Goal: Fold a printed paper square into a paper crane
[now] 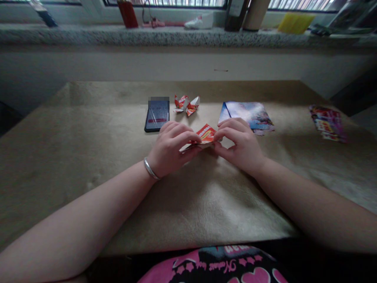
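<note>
A small folded piece of red and white printed paper (206, 135) is held between both hands just above the tan table cover (88, 157). My left hand (171, 151), with a silver bangle at the wrist, pinches its left side. My right hand (238, 143) pinches its right edge with thumb and fingers. Part of the paper is hidden under my fingers. Farther back lies a finished folded paper figure (187, 104) of the same red and white print.
A dark phone (157, 115) lies left of the folded figure. A blue printed sheet (250, 114) lies behind my right hand, and a pink leaflet (327, 122) sits at the far right. The stone windowsill (176, 36) carries several objects.
</note>
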A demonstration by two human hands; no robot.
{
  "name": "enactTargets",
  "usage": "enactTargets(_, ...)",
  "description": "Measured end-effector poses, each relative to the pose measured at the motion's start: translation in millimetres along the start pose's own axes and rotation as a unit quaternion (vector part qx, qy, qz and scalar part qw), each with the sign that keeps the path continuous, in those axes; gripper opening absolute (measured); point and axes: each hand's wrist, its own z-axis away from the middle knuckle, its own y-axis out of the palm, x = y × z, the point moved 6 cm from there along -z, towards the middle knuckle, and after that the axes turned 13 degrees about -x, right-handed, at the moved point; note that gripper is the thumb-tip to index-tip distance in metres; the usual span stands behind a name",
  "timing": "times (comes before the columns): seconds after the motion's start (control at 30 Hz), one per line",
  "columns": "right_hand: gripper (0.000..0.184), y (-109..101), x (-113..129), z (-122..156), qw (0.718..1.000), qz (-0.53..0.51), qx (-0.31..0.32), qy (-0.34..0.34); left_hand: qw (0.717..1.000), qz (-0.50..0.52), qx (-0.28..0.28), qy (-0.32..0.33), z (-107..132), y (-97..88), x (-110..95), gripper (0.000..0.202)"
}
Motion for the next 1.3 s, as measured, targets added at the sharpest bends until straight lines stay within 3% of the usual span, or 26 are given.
enactTargets(0.2, 0.008, -9, -2, -1, 0.999, 0.015, -0.032, -0.005, 0.998, 0.026, -0.016, -0.057, 0, -4.7, 13, 0.007)
enactTargets(0.4, 0.007, -10, 0, -2, 0.999, 0.004, -0.040, -0.013, 0.995, 0.037, -0.074, -0.050, -1, -16.1, 9, 0.006)
enactTargets(0.5, 0.006, -3, -3, 0, 1.000, -0.002, -0.007, -0.008, 0.997, -0.031, -0.072, 0.004, 0, -17.1, 3, 0.009)
enactTargets(0.63, 0.004, 5, -9, 4, 0.999, -0.026, 0.029, 0.028, 0.985, -0.125, -0.017, 0.114, 1, -8.4, -4, 0.011)
enactTargets(0.8, 0.006, 4, -9, 5, 0.997, -0.041, 0.031, 0.065, 0.975, -0.109, 0.057, 0.186, 4, 1.5, -8, 0.013)
enactTargets(1.0, 0.024, 4, -10, 6, 0.996, -0.020, 0.044, 0.073, 0.979, -0.077, 0.081, 0.173, 6, 3.6, -10, 0.015)
enactTargets(1.1, 0.030, 4, -9, 6, 0.996, -0.006, 0.050, 0.069, 0.984, -0.051, 0.093, 0.146, 7, 5.0, -8, 0.029)
enactTargets(1.2, 0.031, 6, -10, 6, 0.996, 0.022, 0.069, 0.061, 0.990, -0.036, 0.096, 0.101, 7, 4.6, -3, 0.044)
enactTargets(1.3, 0.025, 9, -12, 9, 0.992, 0.068, 0.103, 0.039, 0.992, -0.054, 0.104, 0.056, 6, 4.3, 2, 0.038)
